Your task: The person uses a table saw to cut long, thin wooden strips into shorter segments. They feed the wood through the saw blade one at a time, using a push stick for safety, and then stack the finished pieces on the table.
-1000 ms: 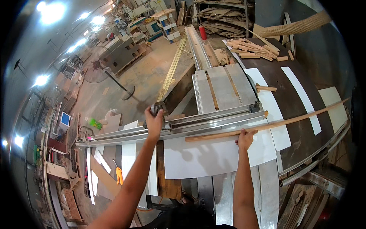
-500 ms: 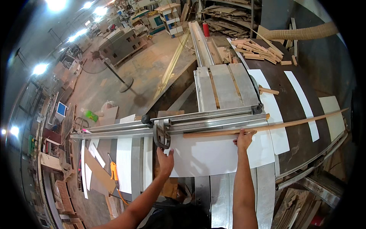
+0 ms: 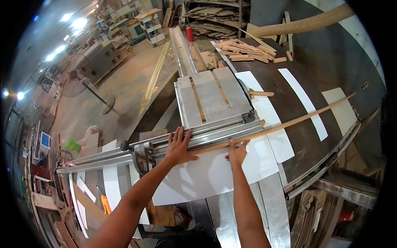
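A long, thin wooden strip [image 3: 289,124] lies along the near side of the metal fence [image 3: 215,134], its far end reaching off to the right. My right hand [image 3: 237,153] grips the near edge of the strip between thumb and fingers. Over the fence rails my left hand [image 3: 178,147] lies with fingers stretched out, its thumb beside the strip's left end. A metal stop [image 3: 142,157] sits on the fence just left of that hand. White board [image 3: 206,175] is spread under the strip and both hands.
Beyond the fence is a slotted metal saw table [image 3: 213,97]. A pile of short wood pieces [image 3: 244,50] lies on the dark table [image 3: 285,87] at right, near a ribbed hose [image 3: 306,25]. An orange air gun [image 3: 106,204] lies at lower left.
My left hand has gone from beside the metal stop to the fence rails near the strip's left end. My right hand keeps its hold on the strip. The view has shifted right.
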The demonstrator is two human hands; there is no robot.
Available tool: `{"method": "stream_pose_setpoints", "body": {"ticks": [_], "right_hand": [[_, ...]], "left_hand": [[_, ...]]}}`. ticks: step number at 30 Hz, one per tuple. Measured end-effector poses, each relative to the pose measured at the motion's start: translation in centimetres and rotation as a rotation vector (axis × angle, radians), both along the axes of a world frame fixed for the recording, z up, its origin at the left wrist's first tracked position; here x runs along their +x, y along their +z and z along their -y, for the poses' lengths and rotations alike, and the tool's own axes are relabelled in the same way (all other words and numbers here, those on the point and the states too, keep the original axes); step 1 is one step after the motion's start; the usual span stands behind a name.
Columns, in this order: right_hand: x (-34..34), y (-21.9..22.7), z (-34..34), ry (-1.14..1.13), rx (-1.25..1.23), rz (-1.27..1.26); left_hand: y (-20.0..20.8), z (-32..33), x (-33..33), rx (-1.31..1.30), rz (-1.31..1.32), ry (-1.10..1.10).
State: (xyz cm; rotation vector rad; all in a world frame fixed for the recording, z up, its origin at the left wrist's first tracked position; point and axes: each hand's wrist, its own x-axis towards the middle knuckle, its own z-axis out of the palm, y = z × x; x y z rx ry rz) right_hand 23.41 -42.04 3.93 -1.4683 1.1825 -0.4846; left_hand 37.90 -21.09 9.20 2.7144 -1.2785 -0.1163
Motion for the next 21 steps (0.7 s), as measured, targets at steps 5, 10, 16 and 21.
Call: {"method": "stream_pose_setpoints", "body": {"ticks": [5,10,16,21], "right_hand": [[-0.1,0.8,0.4,0.027,0.005,-0.062],[0.1,0.6,0.3,0.024,-0.002,-0.063],[0.4,1.0,0.1,0.015,0.026,-0.033],[0.5,0.5,0.1,0.003,-0.005,-0.071]], "left_hand": [[-1.8,0.2,-0.2,-0.058,0.022,0.021],[-2.2,0.2,-0.1,-0.078,0.095,0.021],[-3.0,-0.1,0.1,-0.135,0.176,-0.002],[-3.7,-0.2,0.5,-0.21,0.201,-0.034]]}}
